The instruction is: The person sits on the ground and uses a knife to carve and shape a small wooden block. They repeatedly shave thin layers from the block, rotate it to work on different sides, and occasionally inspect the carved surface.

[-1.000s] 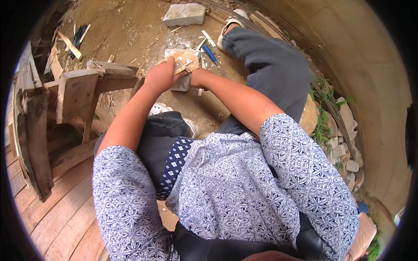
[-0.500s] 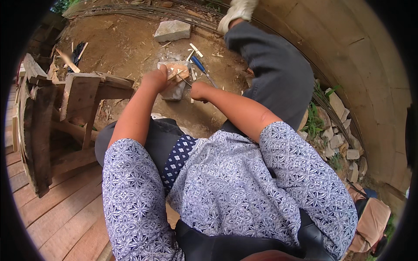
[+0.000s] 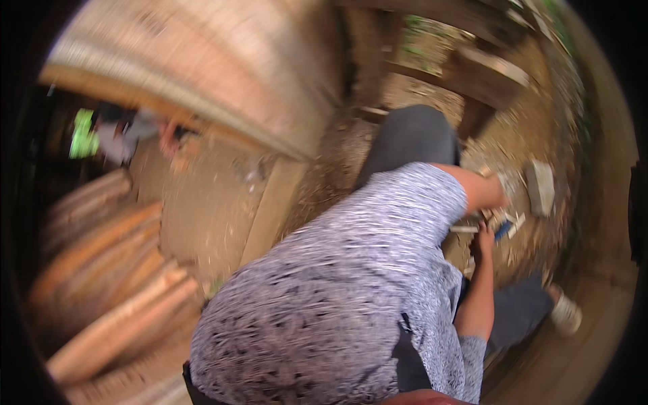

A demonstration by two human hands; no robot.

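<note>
Your left hand (image 3: pixel 503 192) is reaching nearest the grey stone block (image 3: pixel 540 187), lying at three o'clock; blur is hiding both hands' fingers.

An outdoor woodworking yard: dirt ground (image 3: pixel 513 142), logs (image 3: pixel 115 317), rough timber (image 3: pixel 486 71).

A pale stone block (image 3: pixel 540 187) lies blurred on dirt beside scattered chisels (image 3: pixel 503 229).
</note>
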